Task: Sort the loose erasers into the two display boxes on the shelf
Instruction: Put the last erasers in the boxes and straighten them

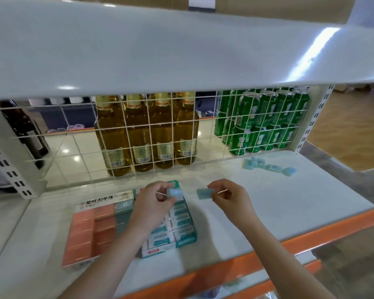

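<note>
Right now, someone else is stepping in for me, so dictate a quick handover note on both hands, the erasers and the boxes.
Left hand pinches a blue eraser above the teal display box.
Right hand pinches another blue eraser just above the shelf, right of that box.
Orange display box sits left of the teal one; both already hold rows of erasers.
Left: place these two, then the loose blue erasers at the shelf's back right, near the green cans.
</note>
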A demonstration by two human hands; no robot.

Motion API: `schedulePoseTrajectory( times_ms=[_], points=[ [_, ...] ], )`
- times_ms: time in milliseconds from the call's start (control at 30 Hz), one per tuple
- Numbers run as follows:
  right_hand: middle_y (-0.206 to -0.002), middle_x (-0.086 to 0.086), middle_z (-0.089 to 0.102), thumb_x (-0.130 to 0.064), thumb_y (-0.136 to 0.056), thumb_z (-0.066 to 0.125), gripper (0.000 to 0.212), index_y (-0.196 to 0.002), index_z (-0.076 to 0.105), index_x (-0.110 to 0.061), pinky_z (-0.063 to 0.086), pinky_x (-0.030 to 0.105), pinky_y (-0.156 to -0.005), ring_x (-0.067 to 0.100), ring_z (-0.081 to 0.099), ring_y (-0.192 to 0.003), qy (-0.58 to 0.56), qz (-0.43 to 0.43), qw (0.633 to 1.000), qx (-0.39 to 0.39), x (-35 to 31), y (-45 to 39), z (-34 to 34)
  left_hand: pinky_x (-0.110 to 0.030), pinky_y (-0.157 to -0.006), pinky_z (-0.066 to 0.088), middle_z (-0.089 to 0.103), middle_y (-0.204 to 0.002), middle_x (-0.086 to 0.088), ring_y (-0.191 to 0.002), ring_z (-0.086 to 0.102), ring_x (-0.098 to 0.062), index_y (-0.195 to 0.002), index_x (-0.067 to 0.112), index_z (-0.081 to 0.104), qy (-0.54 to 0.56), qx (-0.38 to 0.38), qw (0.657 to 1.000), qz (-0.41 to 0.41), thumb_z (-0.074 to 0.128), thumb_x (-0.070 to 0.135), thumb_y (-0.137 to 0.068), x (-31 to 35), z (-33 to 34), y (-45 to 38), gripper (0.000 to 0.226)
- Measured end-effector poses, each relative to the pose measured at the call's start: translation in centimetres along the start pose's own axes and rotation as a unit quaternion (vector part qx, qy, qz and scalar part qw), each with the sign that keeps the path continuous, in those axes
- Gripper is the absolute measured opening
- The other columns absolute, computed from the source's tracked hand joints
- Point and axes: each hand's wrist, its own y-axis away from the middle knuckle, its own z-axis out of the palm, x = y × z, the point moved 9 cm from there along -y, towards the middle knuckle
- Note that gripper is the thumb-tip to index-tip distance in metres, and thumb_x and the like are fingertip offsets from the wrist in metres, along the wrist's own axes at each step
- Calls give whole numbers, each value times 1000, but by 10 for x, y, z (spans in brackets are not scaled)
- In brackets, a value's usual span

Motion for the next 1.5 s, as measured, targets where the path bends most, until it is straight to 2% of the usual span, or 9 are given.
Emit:
schedulePoseTrajectory(
  times_ms=[100,200,333,567,700,833,933,1100,1500],
  points=[
    [-79,-6,60,5,-82,58,32,-81,62,-27,44,11,-56,6,52,-59,21,-10,999,-28,-11,-2,24,-12,-54,46,63,-87,9,-76,61,-3,-93,27,59,-9,38,999,-19,67,9,-81,-15,-29,6,23],
    [-85,-4,62,-3,-84,60,22,-88,61,-24,50,18,-64,9,57,-69,51,-17,997,-51,-18,-4,46,-11,-53,44,65,-89,9,-76,60,-2,-88,29,58,-17,65,997,-34,67,8,-82,-28,-56,16,24],
    [-89,-5,61,-12,-88,58,16,-93,58,-27,47,14,-58,7,58,-75,61,-15,995,-80,-26,-4,71,-7,-52,37,59,-86,11,-73,52,4,-95,27,60,-61,95,992,-56,67,11,-83,-42,-85,29,21],
    [-89,-13,57,-12,-90,55,18,-96,59,-29,51,13,-58,7,59,-82,68,-14,991,-117,-39,4,101,-32,-76,52,65,-83,0,-78,63,-19,-80,35,59,-55,105,990,-80,74,4,-73,-71,-104,40,35],
    [-94,-9,56,-12,-91,54,17,-98,59,-27,51,18,-66,13,58,-89,79,-5,988,-129,-40,9,111,-30,-77,52,62,-79,3,-78,62,-19,-79,33,59,-42,112,990,-74,73,1,-74,-75,-101,40,36],
    [-100,-9,56,-16,-91,54,17,-100,59,-30,49,12,-57,12,57,-88,94,7,986,-135,-36,12,115,-7,-63,38,61,-87,3,-77,58,-11,-94,22,61,-109,118,985,-66,70,11,-79,-68,-95,41,20],
    [-101,-10,55,-18,-92,54,16,-100,57,-31,49,13,-56,10,56,-86,107,13,984,-141,-33,14,117,-15,-71,38,61,-104,2,-90,57,-11,-109,20,61,-252,103,962,-37,63,23,-85,-56,-93,41,24],
    [-102,-12,54,-18,-92,54,18,-105,58,-30,52,17,-64,12,56,-90,118,12,983,-143,-33,17,117,-18,-84,38,53,-118,6,-110,49,-10,-120,24,59,-343,79,936,-13,56,34,-89,-53,-89,39,33],
    [-90,-20,53,-15,-89,58,23,-107,58,-30,49,12,-64,7,55,-84,125,-14,978,-167,-40,18,126,-19,-84,40,55,-118,5,-108,49,-11,-118,21,60,-327,71,942,11,58,30,-89,-61,-85,31,31]
  ],
)
